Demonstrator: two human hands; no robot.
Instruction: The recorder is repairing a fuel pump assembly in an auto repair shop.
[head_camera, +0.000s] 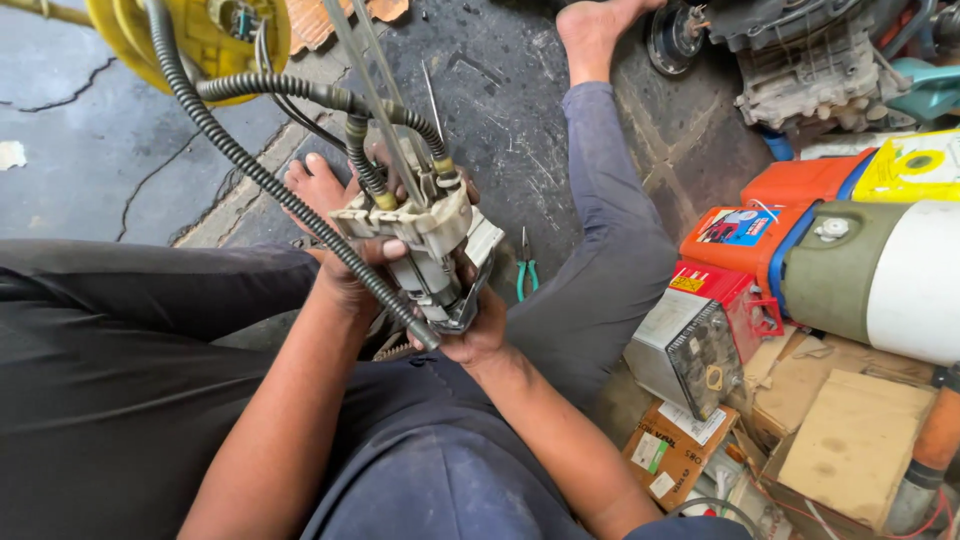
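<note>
1. We sit on the dark, cracked floor (500, 90) with knees apart, looking down at both hands raised in front of the lap; between them is a dirty cream and grey pump unit (432, 255), tilted so its lower end points toward us.

2. The left hand (345, 275) is wrapped around the pump unit's left side, thumb pressed over the pale plastic head at the top; the fingers are closed on it, not spread.

3. The right hand (480, 330) cups the bottom end of the pump unit from below and behind, fingers curled tight against its metal frame (most of the fingertips are hidden by the part itself).

4. Ribbed black hoses (250, 165) run from the top of the pump unit; one loops up toward a yellow drum (190, 40) at the upper left, another crosses the left wrist and ends near the right palm; thin metal rods (365, 70) rise from the head and leave the top of the view.

5. Our bare feet show on the floor; one just behind the pump unit, the other far up at the top.

6. Green-handled pliers (524, 270) lie on the floor just right of the hands, apart from them.

7. To the right, well apart, stand orange and red boxes (745, 240), a grey metal box (685, 350), a large olive and white cylinder (880, 275) and flattened cardboard (850, 440); an engine (810, 60) sits at the upper right.
</note>
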